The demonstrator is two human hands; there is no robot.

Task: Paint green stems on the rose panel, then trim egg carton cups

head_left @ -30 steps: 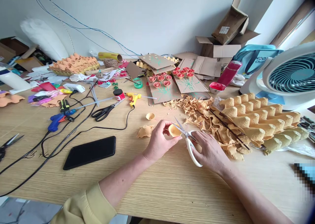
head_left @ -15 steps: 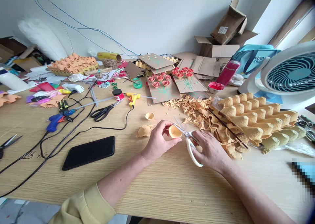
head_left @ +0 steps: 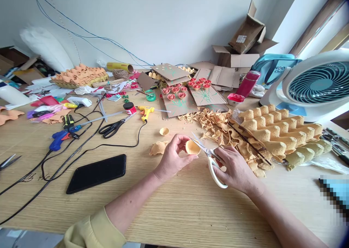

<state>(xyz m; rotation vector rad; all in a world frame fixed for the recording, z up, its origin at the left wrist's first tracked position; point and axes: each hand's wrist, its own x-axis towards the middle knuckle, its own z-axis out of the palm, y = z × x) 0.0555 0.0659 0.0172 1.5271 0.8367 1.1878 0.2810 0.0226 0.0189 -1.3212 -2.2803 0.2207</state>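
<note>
My left hand (head_left: 173, 159) is closed around a small tan cup (head_left: 192, 148), the thumb along its lower edge and the fingers at its far left side, with the hollow facing up. My right hand (head_left: 236, 166), at four o'clock from that cup, grips white-handled scissors (head_left: 218, 176), whose blades are a little apart and angle up to the left across the cup's right rim (I can't tell whether either edge is touching it). Reading the clock from the held cup, a second cup (head_left: 164, 131) sits alone at ten o'clock, and a ragged tan piece (head_left: 157, 148) lies at nine, just beside my left hand. Curled tan scraps (head_left: 218, 131) heap up at two o'clock, and between two and three is the yellowish egg tray (head_left: 283, 131), bumps upward. A dark phone (head_left: 96, 173) lies flat between eight and nine. Farther out at ten is a yellow glue gun (head_left: 146, 112); at eleven, red flowers (head_left: 174, 92) stand on painted cardboard (head_left: 178, 108). All of it rests on one wood-grained table (head_left: 174, 208).
</note>
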